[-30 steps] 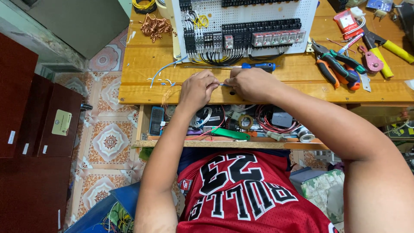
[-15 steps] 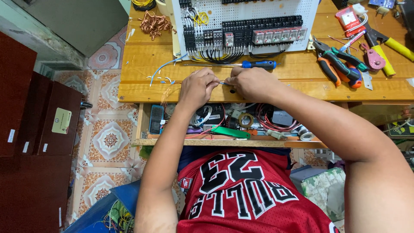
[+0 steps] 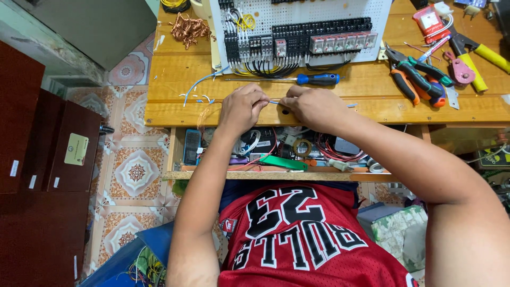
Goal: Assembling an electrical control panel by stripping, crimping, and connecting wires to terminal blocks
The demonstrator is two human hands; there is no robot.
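Observation:
My left hand [image 3: 241,108] and my right hand [image 3: 313,106] meet over the front of a wooden workbench [image 3: 170,106]. Both pinch the ends of a short thin light-blue wire [image 3: 276,102] stretched between their fingertips. Just beyond the hands lies a blue-handled screwdriver [image 3: 313,79]. Behind it stands a white perforated panel [image 3: 329,10] fitted with rows of black terminal blocks and relays [image 3: 319,34] and bundled black wires.
Pliers and cutters with coloured handles [image 3: 419,79] lie at the right of the bench. A tangle of bare copper wire [image 3: 187,27] sits at the back left. Blue wire offcuts [image 3: 199,98] lie left of my hands. A shelf under the bench [image 3: 276,151] holds several cables and tape rolls.
Both hands have stayed together at the bench front, still working the thin wire. The view has shifted slightly; nothing else has moved.

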